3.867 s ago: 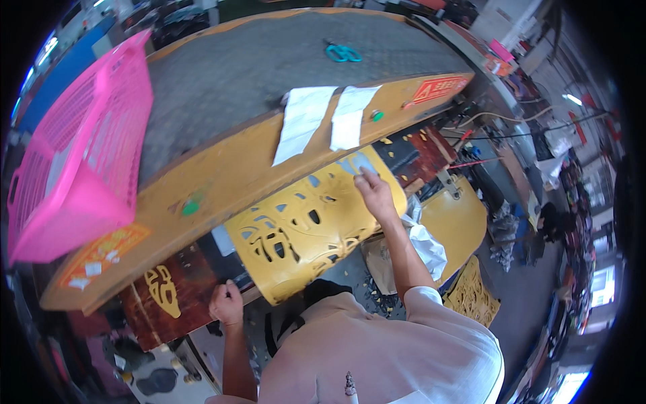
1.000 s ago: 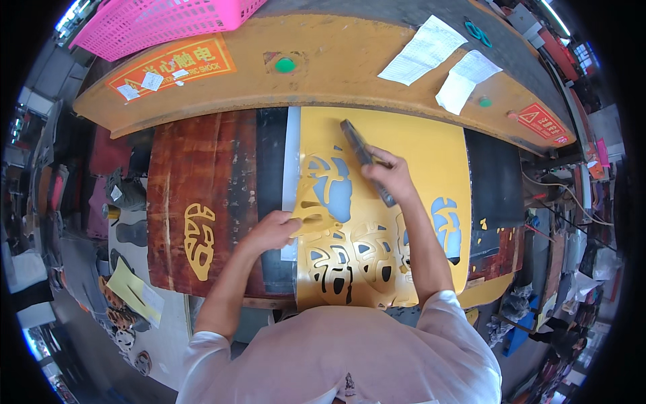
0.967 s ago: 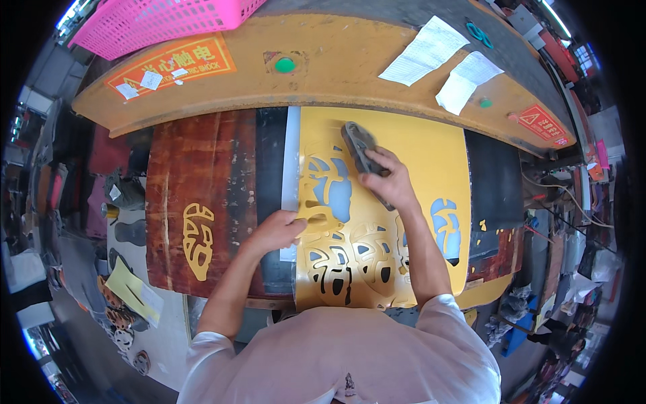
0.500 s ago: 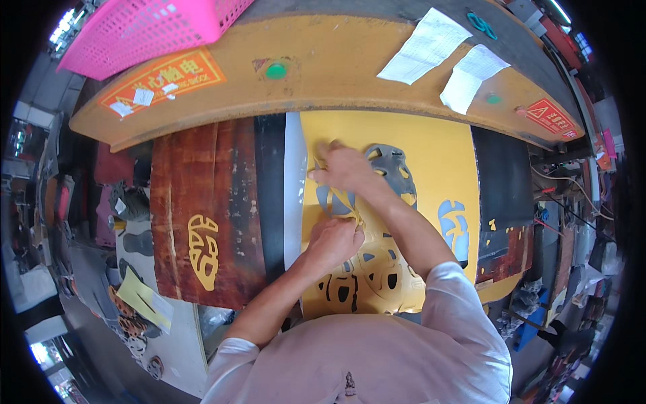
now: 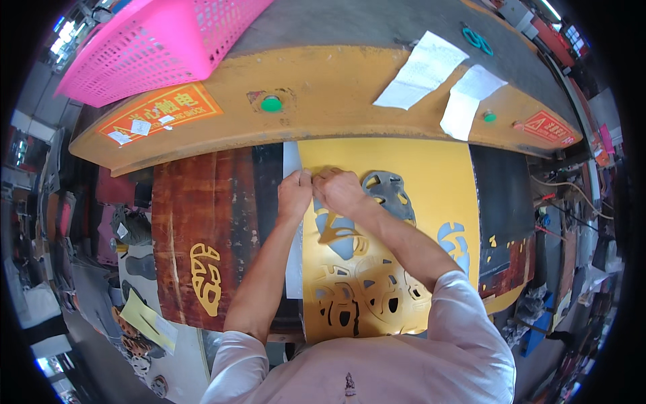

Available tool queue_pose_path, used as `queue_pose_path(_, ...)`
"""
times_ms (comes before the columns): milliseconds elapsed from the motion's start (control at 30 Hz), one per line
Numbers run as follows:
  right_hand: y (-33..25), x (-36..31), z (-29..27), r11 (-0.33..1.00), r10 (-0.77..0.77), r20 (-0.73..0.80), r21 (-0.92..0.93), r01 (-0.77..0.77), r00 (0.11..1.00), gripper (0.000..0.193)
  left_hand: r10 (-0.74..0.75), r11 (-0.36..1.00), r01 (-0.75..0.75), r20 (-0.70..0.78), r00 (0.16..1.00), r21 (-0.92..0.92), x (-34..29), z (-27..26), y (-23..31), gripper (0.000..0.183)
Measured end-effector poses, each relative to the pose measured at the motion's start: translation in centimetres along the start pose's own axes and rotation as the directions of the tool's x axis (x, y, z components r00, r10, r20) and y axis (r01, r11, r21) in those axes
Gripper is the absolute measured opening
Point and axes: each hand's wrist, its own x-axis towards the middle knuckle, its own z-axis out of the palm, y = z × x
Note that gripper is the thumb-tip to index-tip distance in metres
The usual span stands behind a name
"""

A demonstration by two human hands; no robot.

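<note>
A yellow sheet (image 5: 417,159) with shaped cut-outs lies in front of me. My left hand (image 5: 295,195) is closed at its left edge, fingertips pinched. Right beside it, my right hand (image 5: 340,193) is closed too, its fingers bent down over the sheet. Whatever is between the fingers of either hand is hidden. Below the hands, a large opening with narrow yellow strips (image 5: 334,233) across it shows blue-grey underneath. To the right of my right hand rests a dark grey cutting die (image 5: 390,192) with several openings.
An orange-yellow machine beam (image 5: 336,87) spans the far side, with green buttons and papers on it. A pink basket (image 5: 155,47) stands on top at left. One yellow cut-out piece (image 5: 206,279) lies on the worn reddish-brown board (image 5: 182,222). Teal-handled scissors (image 5: 477,41) lie at the far right.
My left hand has moved up and away from the yellow strips to meet my right hand. The beam and sheet sit lower in view.
</note>
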Motion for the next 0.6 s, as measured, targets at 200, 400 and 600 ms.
queue_pose_path(200, 2.1, -2.1, -0.5, 0.778, 0.473, -0.172, 0.541, -0.318, 0.864, 0.027, 0.141, 0.990, -0.141, -0.128, 0.982, 0.007, -0.9, 0.3, 0.0, 0.045)
queue_pose_path(400, 0.8, -3.8, -2.7, 0.482, 0.713, -0.015, 0.738, -0.473, 0.701, 0.030, 0.155, 0.987, -0.151, -0.072, 0.985, 0.051, -0.1, -0.6, -1.3, 0.045)
queue_pose_path(600, 0.2, -10.6, -6.7, 0.446, 0.755, 0.047, 0.694, -0.565, 0.654, 0.027, -0.164, 0.984, 0.169, 0.083, 0.983, -0.053, 1.0, -0.9, 0.6, 0.042)
